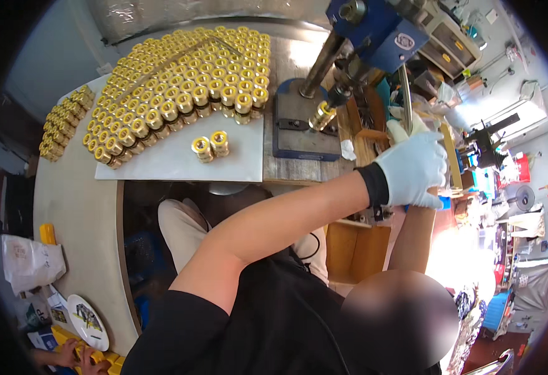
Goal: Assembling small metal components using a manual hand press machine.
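My left hand (415,169), in a light blue glove with a black cuff, reaches across to the right. Its fingers are bent over my right wrist, and what lies under them is hidden. Behind it, my right hand (400,132) shows only pale gloved fingertips, closed round the lower end of a metal lever (406,97). That lever hangs beside a blue bench press (374,31). A brass-coloured threaded fitting (322,116) stands tilted in view under the press's ram (339,94), above the dark base (305,147). Neither hand touches this fitting.
Many similar fittings (180,94) stand packed on a white board (180,165), with two fittings (210,146) apart in front. More fittings (67,122) stand at the left. Crumpled white paper (348,150) lies by the base. Another person's hands (77,357) touch yellow pieces at the lower left.
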Demonstrator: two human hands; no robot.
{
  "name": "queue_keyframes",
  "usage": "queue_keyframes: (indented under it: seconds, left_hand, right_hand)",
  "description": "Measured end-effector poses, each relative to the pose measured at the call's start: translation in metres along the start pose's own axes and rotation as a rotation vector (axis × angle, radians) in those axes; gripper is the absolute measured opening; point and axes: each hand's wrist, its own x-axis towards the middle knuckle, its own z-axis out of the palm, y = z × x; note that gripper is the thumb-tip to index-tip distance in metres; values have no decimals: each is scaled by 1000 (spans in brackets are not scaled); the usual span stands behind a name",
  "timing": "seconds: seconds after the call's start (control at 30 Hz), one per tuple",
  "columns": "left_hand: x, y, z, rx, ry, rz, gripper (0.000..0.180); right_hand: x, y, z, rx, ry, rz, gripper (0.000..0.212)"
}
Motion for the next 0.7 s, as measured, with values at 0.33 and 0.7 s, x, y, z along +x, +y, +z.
queue_keyframes:
  seconds: [0.33, 0.7]
  left_hand:
    - [-124, -7, -152, 189, -236, -543, 45]
    - [-240, -112, -237, 633, -344, -746, 35]
  right_hand:
    - [-46, 3, -44, 535, 348, -113, 25]
    - [113, -37, -108, 210, 342, -590, 31]
